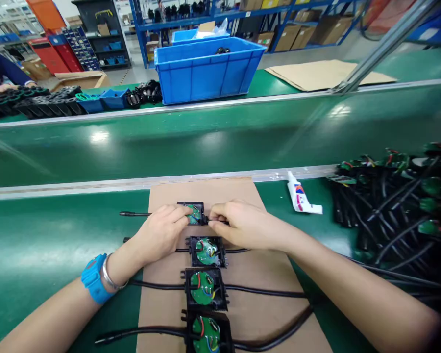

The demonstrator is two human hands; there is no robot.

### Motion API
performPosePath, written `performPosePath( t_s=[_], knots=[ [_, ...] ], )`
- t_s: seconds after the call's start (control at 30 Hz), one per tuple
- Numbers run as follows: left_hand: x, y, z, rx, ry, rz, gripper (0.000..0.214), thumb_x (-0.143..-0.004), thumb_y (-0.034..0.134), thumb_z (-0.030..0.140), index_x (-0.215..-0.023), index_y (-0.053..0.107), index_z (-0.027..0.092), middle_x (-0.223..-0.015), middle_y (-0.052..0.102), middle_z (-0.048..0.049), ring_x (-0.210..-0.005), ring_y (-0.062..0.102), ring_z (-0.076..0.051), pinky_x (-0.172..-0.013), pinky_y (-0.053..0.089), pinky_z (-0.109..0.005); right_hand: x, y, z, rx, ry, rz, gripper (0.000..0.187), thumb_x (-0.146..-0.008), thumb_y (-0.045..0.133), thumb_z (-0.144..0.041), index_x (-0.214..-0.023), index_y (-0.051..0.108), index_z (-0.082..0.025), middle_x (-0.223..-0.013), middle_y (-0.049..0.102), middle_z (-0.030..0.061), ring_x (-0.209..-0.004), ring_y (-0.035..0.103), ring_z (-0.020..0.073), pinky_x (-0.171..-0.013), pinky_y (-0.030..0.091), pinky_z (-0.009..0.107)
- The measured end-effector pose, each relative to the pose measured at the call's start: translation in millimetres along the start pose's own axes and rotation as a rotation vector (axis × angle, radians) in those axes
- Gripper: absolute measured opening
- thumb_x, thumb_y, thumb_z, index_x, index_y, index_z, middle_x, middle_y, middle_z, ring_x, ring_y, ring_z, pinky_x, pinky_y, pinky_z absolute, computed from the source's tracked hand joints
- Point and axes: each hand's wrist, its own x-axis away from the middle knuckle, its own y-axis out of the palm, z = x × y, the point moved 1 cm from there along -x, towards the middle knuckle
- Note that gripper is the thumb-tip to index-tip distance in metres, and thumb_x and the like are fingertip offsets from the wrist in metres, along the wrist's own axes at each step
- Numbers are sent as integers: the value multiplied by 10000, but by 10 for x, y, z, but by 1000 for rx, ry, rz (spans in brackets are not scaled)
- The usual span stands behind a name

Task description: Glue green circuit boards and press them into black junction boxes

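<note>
Several black plastic housings lie in a column on a cardboard sheet [169,314], each with a round green circuit board and black cables out of both sides. At the farthest housing [190,204], my left hand [165,228] rests with fingers stretched onto the circuit board [196,214]. My right hand [242,223] pinches the black cable [225,222] where it leaves that housing's right side. Nearer to me sit a second housing [207,251], a third housing [206,288] and a fourth housing [208,333]. A blue wristband and a metal bangle are on my left wrist.
A white glue tube [301,196] lies right of the cardboard. Farther right is a heap of black cables [385,211] with green boards. Behind the metal ledge stand a blue bin [209,71] and black parts [145,94]. A co-worker's sleeve [5,68] shows far left.
</note>
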Motion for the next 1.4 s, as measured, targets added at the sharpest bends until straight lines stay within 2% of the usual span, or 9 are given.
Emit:
performPosePath(
  t_s=[0.1, 0.23, 0.33, 0.5, 0.63, 0.83, 0.97, 1.17, 1.4],
  knots=[
    [-4, 22, 2, 12, 8, -7, 246, -858, 402, 27, -988, 589, 118, -1136, 626, -119, -1050, 561, -228, -864, 492, -383, -26, 109, 20, -37, -58, 55, 158, -853, 434, -183, -742, 546, -180, -644, 572, -5, -555, 454, 110, -558, 345, 240],
    [-21, 17, 0, 30, 8, -4, 265, -820, 398, 4, -957, 588, 128, -1091, 642, -117, -1021, 573, -217, -862, 486, -378, -55, 347, 103, 67, -280, 346, 210, -910, 354, -178, -842, 549, -145, -803, 592, 86, -730, 523, 164, -686, 430, 285],
    [-26, 14, 10, 14, -6, -24, 274, -821, 394, 8, -983, 578, 130, -1047, 641, -113, -969, 577, -213, -838, 481, -367, -76, 462, 170, 176, -309, 484, 229, -926, 337, -180, -815, 534, -147, -802, 571, 105, -780, 519, 190, -719, 443, 309],
    [-38, 9, 34, -28, -55, -67, 330, -832, 403, 30, -1121, 538, 114, -942, 629, -90, -864, 564, -213, -783, 464, -353, -73, 422, 185, 215, -247, 434, 208, -903, 343, -135, -785, 512, -161, -734, 536, 59, -686, 470, 158, -641, 398, 269],
    [-59, 5, 65, -59, -27, -54, 450, -817, 423, 36, -1252, 487, 133, -1002, 632, -95, -882, 569, -215, -766, 451, -349, -88, 345, 114, 331, -167, 281, 182, -856, 393, -87, -828, 559, -157, -763, 569, 51, -687, 480, 148, -593, 327, 259],
    [-158, -20, 125, -74, -131, -134, 319, -754, 512, 71, -1042, 624, 154, -936, 611, -82, -845, 552, -230, -720, 421, -356, -169, 208, -3, 444, -102, 73, 238, -838, 437, -62, -929, 634, -160, -875, 637, 86, -765, 542, 170, -551, 266, 278],
    [-146, -28, 138, -45, -166, -115, 394, -766, 513, 70, -1140, 601, 155, -955, 618, -77, -844, 549, -222, -735, 427, -352, -158, 159, 27, 405, -111, 115, 202, -872, 467, -137, -915, 663, -171, -927, 625, 89, -874, 541, 200, -643, 344, 280],
    [-96, -15, 144, -54, -177, -125, 501, -794, 474, 54, -1278, 526, 171, -1046, 618, -83, -930, 547, -227, -792, 428, -364, -145, 292, 151, 225, -178, 341, 188, -883, 482, -153, -849, 665, -125, -824, 609, 79, -842, 499, 186, -789, 395, 300],
    [-193, -53, 119, -24, -196, -192, 509, -785, 457, 38, -1266, 555, 170, -1052, 628, -88, -935, 557, -238, -779, 428, -379, -282, 312, 190, 197, -229, 314, 237, -867, 459, -85, -759, 669, -113, -771, 634, 77, -767, 487, 170, -769, 398, 297]
  ],
)
